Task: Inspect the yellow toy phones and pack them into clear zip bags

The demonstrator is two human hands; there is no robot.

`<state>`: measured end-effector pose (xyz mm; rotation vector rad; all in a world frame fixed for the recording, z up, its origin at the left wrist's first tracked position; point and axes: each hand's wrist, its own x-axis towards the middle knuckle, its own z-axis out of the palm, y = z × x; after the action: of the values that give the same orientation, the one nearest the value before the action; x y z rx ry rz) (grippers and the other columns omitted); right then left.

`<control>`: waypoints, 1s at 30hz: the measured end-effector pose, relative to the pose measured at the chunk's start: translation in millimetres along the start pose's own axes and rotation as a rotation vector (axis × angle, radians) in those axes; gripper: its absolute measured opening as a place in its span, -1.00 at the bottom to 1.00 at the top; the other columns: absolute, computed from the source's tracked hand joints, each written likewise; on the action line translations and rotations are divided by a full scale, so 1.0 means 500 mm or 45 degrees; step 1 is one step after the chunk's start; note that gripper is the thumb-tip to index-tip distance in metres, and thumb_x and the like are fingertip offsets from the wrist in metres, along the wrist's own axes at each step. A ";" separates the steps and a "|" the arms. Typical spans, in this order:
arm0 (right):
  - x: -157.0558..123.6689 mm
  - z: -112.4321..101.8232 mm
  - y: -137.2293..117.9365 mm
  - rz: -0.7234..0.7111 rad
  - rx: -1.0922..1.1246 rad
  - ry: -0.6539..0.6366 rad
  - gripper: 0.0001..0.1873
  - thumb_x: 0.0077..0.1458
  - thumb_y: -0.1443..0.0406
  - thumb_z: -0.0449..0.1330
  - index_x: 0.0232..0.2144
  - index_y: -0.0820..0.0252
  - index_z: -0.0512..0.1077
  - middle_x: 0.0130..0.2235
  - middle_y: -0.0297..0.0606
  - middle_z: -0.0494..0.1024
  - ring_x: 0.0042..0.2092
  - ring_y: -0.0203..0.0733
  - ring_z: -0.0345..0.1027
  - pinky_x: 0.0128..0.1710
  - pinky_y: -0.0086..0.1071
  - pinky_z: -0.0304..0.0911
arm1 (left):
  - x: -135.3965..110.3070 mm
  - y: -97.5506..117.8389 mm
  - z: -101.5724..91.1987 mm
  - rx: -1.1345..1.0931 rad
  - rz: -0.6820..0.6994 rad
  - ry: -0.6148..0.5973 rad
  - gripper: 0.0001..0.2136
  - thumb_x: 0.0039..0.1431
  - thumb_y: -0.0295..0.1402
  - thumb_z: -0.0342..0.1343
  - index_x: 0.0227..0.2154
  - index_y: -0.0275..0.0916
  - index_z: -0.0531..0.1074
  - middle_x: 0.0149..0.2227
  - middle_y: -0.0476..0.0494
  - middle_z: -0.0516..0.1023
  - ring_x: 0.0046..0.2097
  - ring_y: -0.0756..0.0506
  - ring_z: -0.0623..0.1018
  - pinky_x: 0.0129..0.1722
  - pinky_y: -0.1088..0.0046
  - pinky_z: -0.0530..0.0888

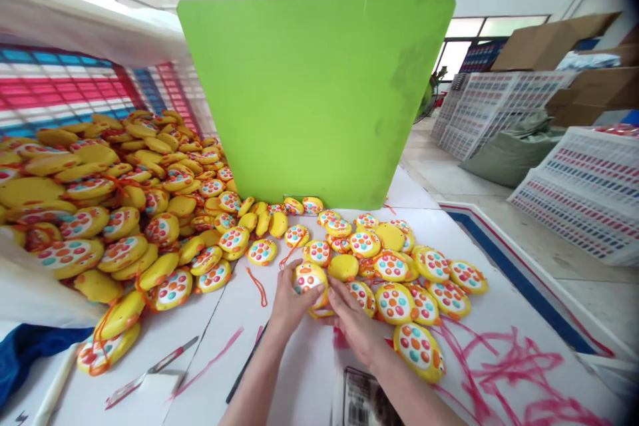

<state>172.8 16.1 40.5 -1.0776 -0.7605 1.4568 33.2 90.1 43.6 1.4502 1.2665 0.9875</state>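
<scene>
Toy (308,277), yellow with coloured buttons, is held just above the table (499,319) between both hands. The left grip (288,306) is closed round its left edge. The right grip (355,323) lies with fingers stretched flat against the lower right edge, not curled round it.

Risks, as judged:
- The hold depends on the left grip alone. A tilt toward the right grip could let the toy slide out onto the loose toys (394,266) lying just beyond and to the right of that grip.
- A red cord (258,286) lies just left of the left grip. Similar cords trail from other pieces and could snag and drag neighbours.
- The heap (100,213), well left of the left grip, is steep and could slump toward the hands.
- A cutter (150,369) lies left of the left forearm, and a sweep of that arm could meet it.
- The outermost loose toys, far right of the right grip, sit near the table edge.

Containers:
- A pale plastic sheet (30,293) wraps the heap's near side. I cannot tell whether it is a bag.
- White crates (589,206), well right of the right grip, hold rows of coloured items too small to name.
- The contents of the cardboard boxes (539,46) and a grey sack (509,153) beyond them are hidden.
- A green board (314,100) stands beyond both grips.
</scene>
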 end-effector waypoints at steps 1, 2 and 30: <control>0.001 0.002 -0.001 -0.014 0.021 0.009 -0.43 0.09 -0.04 0.18 0.10 -0.02 0.29 0.05 -0.20 0.43 -0.08 -0.10 0.42 -0.21 -0.25 0.39 | -0.021 0.010 0.007 -0.171 -0.031 -0.077 -0.27 -0.12 -0.11 0.30 0.12 -0.25 0.21 0.04 -0.30 0.38 -0.01 -0.23 0.48 -0.04 0.23 0.45; 0.002 0.003 -0.002 -0.027 0.037 0.025 -0.42 0.08 -0.04 0.17 0.11 -0.01 0.28 0.04 -0.20 0.44 -0.09 -0.09 0.42 -0.25 -0.26 0.40 | -0.039 0.020 0.012 -0.338 -0.065 -0.152 -0.27 -0.09 -0.11 0.29 0.14 -0.23 0.18 0.02 -0.29 0.41 -0.02 -0.22 0.49 -0.06 0.21 0.47; 0.016 -0.044 -0.066 -0.086 0.021 0.221 -0.50 -0.01 0.08 0.30 -0.03 0.03 0.32 -0.17 -0.28 0.53 -0.28 -0.09 0.48 -0.51 -0.34 0.41 | 0.030 0.037 0.032 -0.039 0.249 -0.489 -0.58 0.30 -0.16 -0.12 0.16 -0.17 0.20 -0.01 -0.19 0.49 0.00 -0.17 0.49 -0.02 0.26 0.45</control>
<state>206.1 27.5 60.5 -1.1388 -0.6541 1.2921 55.2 102.2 57.6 1.6675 0.8406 0.7993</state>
